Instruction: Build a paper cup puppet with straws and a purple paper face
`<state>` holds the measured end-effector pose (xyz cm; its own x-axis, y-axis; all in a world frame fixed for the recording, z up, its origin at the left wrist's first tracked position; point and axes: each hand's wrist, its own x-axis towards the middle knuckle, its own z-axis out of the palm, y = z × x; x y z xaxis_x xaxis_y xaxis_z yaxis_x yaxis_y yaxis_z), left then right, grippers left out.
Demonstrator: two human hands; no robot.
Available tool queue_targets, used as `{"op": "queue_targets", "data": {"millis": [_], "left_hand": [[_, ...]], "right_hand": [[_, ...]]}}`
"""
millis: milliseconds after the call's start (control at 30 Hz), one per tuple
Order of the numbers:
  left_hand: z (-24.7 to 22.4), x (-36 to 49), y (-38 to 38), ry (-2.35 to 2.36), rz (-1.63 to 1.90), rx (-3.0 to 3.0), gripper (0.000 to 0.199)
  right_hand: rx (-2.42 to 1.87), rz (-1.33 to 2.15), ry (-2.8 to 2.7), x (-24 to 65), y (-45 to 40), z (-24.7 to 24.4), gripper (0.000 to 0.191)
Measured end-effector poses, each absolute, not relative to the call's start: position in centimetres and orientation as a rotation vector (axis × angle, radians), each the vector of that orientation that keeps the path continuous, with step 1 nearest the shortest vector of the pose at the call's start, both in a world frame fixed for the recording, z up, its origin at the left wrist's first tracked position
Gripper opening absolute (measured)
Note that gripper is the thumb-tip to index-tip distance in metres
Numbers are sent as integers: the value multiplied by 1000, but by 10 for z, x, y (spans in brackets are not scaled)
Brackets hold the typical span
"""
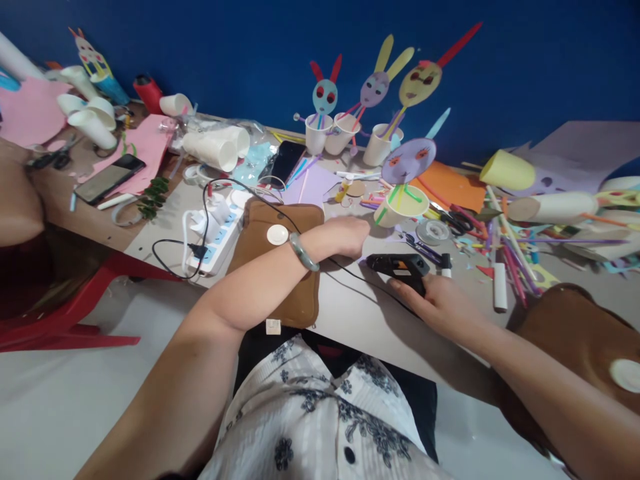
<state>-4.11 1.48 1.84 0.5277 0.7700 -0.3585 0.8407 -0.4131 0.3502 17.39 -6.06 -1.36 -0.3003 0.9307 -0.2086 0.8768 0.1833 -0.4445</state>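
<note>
My right hand (pixel 440 300) is wrapped round a black hot glue gun (pixel 399 265), whose tip points left. Just beyond that tip, my left hand (pixel 353 237) is closed low over the table; whatever its fingers hold is hidden. A purple paper face (pixel 409 162) with one light blue ear rises on green strips from a yellow-lined paper cup (pixel 403 205), right behind my hands. A black cord (pixel 350 273) runs beneath my left forearm, which lies above a brown cushion-like pouch (pixel 280 293) with a white cap.
Paper cups with a blue face (pixel 325 97), a lilac face (pixel 374 89) and a yellow face (pixel 420 85) stand along the blue wall. A white power strip (pixel 220 240) lies left. Scissors (pixel 459 223), clear tape (pixel 433 232) and coloured strips clutter the right. Another person's arm (pixel 20 200) shows at left.
</note>
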Motion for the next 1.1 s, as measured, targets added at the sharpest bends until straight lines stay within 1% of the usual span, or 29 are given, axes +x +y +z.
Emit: {"op": "queue_targets", "data": {"millis": [233,400,600,800,1100], "left_hand": [[24,-42,16,1282,-257,2250,36],[22,-41,17,1291,-257,2256,36],[22,-42,16,1285,-261,2270,38],[22,-45,16,1270,-235,2232,34],[24,-44,15,1290,-242,2190,27]], "right_hand": [[-1871,769,-2357,172,-58,-10,40],[-1794,764,-2351,172,-56,-12,40],[-1829,755,-2335,173,-58,-7,41],[-1748,801,-2274,177,-59,-6,44],[-1768,768,-2260,176,-66,2,47]]}}
